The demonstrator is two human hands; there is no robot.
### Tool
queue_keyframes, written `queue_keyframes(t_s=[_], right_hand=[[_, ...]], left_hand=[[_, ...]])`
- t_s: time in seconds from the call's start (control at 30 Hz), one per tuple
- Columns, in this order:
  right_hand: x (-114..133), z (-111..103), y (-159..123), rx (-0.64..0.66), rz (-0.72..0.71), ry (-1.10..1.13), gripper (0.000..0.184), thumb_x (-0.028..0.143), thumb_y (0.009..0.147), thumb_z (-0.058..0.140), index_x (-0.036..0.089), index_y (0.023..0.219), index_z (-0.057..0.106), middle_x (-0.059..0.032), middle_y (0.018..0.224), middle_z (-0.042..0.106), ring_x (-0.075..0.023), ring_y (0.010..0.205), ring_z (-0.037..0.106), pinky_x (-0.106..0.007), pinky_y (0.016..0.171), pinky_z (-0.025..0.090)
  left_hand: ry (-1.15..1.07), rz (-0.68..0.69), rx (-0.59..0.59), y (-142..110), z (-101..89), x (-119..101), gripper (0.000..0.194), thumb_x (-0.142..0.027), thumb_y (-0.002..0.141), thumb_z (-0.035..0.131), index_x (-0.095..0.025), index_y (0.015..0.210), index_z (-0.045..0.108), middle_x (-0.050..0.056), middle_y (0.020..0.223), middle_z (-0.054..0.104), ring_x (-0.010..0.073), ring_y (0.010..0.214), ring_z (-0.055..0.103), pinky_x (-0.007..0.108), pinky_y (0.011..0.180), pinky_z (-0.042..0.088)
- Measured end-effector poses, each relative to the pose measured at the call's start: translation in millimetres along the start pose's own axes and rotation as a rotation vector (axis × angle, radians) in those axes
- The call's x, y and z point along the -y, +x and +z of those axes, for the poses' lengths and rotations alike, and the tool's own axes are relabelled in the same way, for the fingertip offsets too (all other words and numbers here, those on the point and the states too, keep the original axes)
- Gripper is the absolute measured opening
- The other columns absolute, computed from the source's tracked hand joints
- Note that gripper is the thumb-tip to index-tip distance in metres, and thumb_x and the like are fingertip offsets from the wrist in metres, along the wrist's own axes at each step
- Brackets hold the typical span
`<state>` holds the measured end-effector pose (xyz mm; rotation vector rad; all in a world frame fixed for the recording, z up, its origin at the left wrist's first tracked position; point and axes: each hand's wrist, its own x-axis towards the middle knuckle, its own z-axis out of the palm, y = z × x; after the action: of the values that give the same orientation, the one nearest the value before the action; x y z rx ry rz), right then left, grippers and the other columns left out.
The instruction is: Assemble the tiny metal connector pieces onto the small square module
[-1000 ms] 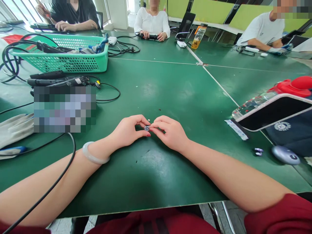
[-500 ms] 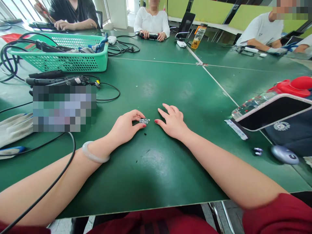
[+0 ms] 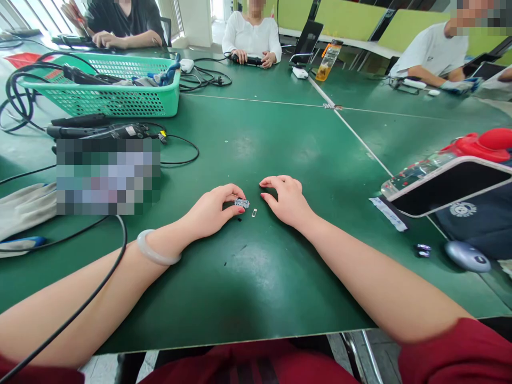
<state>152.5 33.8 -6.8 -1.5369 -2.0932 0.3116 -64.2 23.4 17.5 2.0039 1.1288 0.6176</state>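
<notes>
My left hand (image 3: pixel 214 210) pinches a small grey and white patterned rectangular piece (image 3: pixel 242 203) between thumb and fingertips, just above or on the green table (image 3: pixel 304 288). What the piece is I cannot make out. A tiny pale rectangular frame (image 3: pixel 254 212) lies on the table to its right, touched by neither hand. Just below my left thumb is a tiny black bit (image 3: pixel 239 219). My right hand (image 3: pixel 286 197) rests over the table to the right of the frame. Its fingers are bent, with thumb and forefinger apart and nothing visible between them.
At the left are a green basket (image 3: pixel 120 101) of cables, black tools (image 3: pixel 100 130), a glove (image 3: pixel 28 205) and a black cable (image 3: pixel 120 256) crossing my left forearm. A phone (image 3: pixel 452 186), a red-lidded bottle (image 3: pixel 476 144) and a mouse (image 3: pixel 467 255) are at the right. Several people sit across.
The pale frame now lies separately on the table; before, a small tab showed at the piece's right end. My left hand has shifted slightly right. My right fingers have curled in from a wider spread.
</notes>
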Motion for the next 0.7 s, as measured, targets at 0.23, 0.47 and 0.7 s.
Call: queue_keyframes(t_s=[0.23,0.47,0.7], right_hand=[[2.8,-6.1,-0.7,0.002,-0.011,0.091,0.02,0.01,0.079,0.059,0.024,0.093,0.062,0.0003,0.08,0.072,-0.0225,0.089,0.056,-0.046,0.093,0.035],[19.2,-8.8,-8.9,-0.08,-0.018,0.289,0.027,0.018,0.08,0.061,0.026,0.105,0.056,0.0029,0.081,0.072,-0.0205,0.093,0.062,-0.041,0.092,0.04],[38.3,-5.7,-25.5,-0.092,-0.143,0.312,0.032,0.021,0.083,0.061,0.029,0.114,0.056,0.0029,0.089,0.073,-0.0199,0.103,0.06,-0.04,0.095,0.039]], left_hand=[[0.038,-0.037,-0.06,2.4,-1.7,1.8,0.018,-0.032,0.081,0.061,-0.023,0.096,0.059,0.002,0.099,0.07,0.0195,0.095,0.064,0.036,0.09,0.046],[0.083,-0.017,-0.06,2.7,0.2,5.4,0.022,-0.035,0.072,0.071,-0.024,0.089,0.063,0.001,0.094,0.069,0.0206,0.092,0.063,0.037,0.086,0.048],[0.095,0.055,-0.054,1.4,1.2,5.0,0.028,-0.041,0.068,0.074,-0.023,0.087,0.063,0.002,0.097,0.067,0.0217,0.095,0.06,0.038,0.087,0.047]])
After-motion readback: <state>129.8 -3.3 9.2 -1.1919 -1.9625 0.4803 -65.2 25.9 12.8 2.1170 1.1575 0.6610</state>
